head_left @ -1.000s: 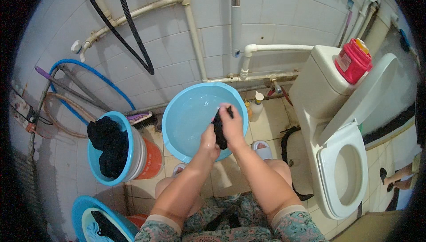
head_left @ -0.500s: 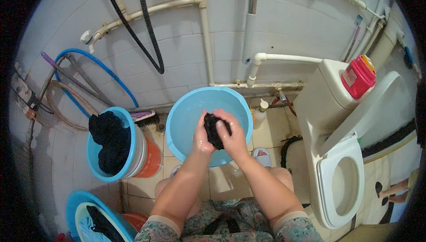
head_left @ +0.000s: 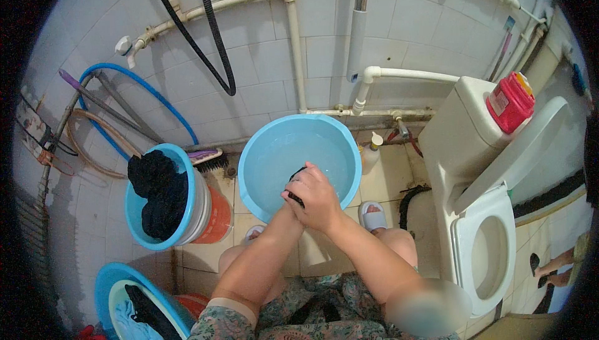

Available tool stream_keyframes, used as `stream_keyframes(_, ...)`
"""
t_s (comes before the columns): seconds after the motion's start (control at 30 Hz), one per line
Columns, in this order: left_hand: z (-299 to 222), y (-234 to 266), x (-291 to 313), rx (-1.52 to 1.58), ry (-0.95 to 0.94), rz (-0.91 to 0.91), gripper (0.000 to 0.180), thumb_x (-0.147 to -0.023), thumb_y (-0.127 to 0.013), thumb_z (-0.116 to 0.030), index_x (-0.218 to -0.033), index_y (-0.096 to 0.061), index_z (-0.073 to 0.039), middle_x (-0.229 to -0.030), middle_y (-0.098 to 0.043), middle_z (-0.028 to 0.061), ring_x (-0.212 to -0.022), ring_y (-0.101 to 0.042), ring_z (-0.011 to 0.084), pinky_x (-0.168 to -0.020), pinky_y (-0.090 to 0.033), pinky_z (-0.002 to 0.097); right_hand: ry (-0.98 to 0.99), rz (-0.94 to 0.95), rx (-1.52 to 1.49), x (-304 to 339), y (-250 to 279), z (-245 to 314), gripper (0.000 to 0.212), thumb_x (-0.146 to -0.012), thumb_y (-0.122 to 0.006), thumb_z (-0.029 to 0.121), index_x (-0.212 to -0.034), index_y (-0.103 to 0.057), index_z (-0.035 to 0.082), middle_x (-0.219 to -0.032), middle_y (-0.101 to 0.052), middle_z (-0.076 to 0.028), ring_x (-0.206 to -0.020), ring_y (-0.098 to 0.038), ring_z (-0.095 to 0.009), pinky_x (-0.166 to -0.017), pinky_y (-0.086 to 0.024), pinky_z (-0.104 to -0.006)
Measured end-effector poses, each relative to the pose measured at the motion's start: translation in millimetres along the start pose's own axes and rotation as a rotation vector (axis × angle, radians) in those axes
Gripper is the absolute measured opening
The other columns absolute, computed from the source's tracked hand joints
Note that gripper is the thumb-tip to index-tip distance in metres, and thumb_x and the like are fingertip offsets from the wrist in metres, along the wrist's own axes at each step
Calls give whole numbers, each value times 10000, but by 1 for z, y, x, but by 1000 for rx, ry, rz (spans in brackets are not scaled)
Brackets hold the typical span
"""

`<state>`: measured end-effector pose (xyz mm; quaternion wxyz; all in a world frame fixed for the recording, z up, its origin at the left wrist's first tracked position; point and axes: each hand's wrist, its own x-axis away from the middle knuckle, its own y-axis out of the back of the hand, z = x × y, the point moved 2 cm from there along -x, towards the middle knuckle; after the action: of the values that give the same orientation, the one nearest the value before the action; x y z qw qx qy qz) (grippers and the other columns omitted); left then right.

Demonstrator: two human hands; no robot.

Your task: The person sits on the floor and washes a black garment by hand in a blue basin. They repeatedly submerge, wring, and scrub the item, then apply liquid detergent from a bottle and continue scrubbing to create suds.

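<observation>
From where I stand, taking the basin as a dial with twelve at the tiled wall (head_left: pixel 265 93), both hands meet near six o'clock. The right hand (head_left: pixel 315 191) lies curled over a wad of black cloth (head_left: pixel 296 199), hiding most of the left hand (head_left: pixel 290 216) beneath, so I can't tell how the left fingers stand. The wad shows only as dark bits above the near part of the blue basin (head_left: pixel 251 178); whether it touches the water (head_left: pixel 296 143), I can't make out.

Squeezing looks to be the step here. I'd bring the wad toward the dial's centre, since this near six, drips could run over the rim onto the slippers (head_left: pixel 374 218) at four and seven. Tuck loose ends into the palms, press with both heels, turn the wad, press again; steady pressure should suit soft cloth better than a hard twist. Mind the elbows: a blue tub (head_left: pixel 138 231) heaped with dark fabric (head_left: pixel 163 209) stands between eight and nine.
</observation>
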<state>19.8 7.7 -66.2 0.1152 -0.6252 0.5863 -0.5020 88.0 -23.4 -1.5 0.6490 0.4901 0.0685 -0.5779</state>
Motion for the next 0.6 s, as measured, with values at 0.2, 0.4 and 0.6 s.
stream_keyframes(0.2, 12, -7, 3, -406, -8, -349, 392, -901, -432, -366, -1113, -528, -51, -1020, -571, 79, -911, -559, 194, -791, -451, 340, -584, -353, -355, 6, -2, -27, 170, -821, -596, 196, -807, -585, 27, -766, -573, -88, -739, -544, -245, -747, -433, -334)
stream_keyframes(0.4, -3, -9, -7, -233, -135, -49, 441, -889, -454, -370, -1164, -488, -27, -1097, -549, 105, -987, -547, 236, -838, -447, 359, -993, -705, -1156, 9, 7, -78, 346, -892, -520, 296, -1145, -519, 60, -1115, -536, -59, -1012, -503, -172, -869, -400, -298)
stream_keyframes(0.6, -37, -9, -11, -42, -192, 20, 473, -882, -468, -419, -1143, -492, -24, -1137, -539, 119, -1042, -524, 263, -891, -425, 420, -1377, -281, -1583, 21, 6, -45, 567, -853, -440, 542, -1276, -415, 165, -1323, -406, -73, -1182, -414, -254, -959, -329, -481)
